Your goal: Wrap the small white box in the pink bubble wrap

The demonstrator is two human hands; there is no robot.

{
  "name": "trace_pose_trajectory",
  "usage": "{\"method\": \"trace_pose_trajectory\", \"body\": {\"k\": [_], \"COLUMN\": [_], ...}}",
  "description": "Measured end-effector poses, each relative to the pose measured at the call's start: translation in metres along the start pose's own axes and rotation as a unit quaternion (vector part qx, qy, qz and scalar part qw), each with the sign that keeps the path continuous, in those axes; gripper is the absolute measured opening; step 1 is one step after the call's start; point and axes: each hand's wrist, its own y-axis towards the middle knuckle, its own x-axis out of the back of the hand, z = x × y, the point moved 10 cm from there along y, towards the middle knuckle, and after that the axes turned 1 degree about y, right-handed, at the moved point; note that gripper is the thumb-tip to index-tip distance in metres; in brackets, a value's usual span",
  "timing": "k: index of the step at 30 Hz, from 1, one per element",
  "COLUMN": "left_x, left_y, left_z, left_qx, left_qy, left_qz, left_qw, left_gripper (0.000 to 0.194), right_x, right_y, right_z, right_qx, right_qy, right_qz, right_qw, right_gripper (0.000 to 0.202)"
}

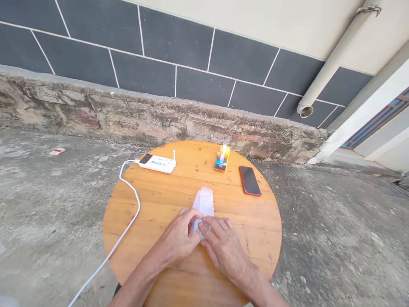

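A strip of translucent whitish wrap [206, 200], perhaps bubble wrap, lies on the round wooden table in front of me. Its far end is flat, and its near end is bunched or folded between my hands. My left hand [182, 230] grips the left side of that near end, fingers curled around it. From the right, my right hand [222, 241] presses on the same part with bent fingers, its thumb and fingertips close to those of the left. Whether anything is inside the folded wrap cannot be made out.
On the wooden table [153, 217] are a white device [158, 163] with a white cable [136, 194] running off the left edge, a yellow tape roll on a dispenser [223, 157] and a red-edged phone [250, 181]. Behind stands a stone-based wall [128, 115] with a drainpipe [332, 59].
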Motion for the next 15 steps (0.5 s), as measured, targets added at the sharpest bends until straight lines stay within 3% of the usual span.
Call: {"method": "trace_pose_trajectory", "body": {"k": [4, 8, 15], "left_x": [-0.002, -0.002, 0.001], "left_y": [0.003, 0.005, 0.009], "left_z": [0.009, 0.014, 0.007], "left_qx": [0.031, 0.047, 0.019], "left_qy": [-0.094, -0.110, -0.060], "left_qz": [0.034, 0.053, 0.073], "left_qw": [0.994, 0.991, 0.995], "left_gripper": [0.047, 0.060, 0.053], "right_x": [-0.002, -0.007, -0.015], "right_y": [0.001, -0.001, 0.000], "right_z": [0.002, 0.003, 0.008], "right_qx": [-0.002, -0.001, -0.006], "right_qy": [-0.010, -0.031, -0.078], "right_qz": [0.001, -0.001, 0.003], "right_qw": [1.000, 1.000, 0.997], "right_gripper": [0.031, 0.035, 0.033]}}
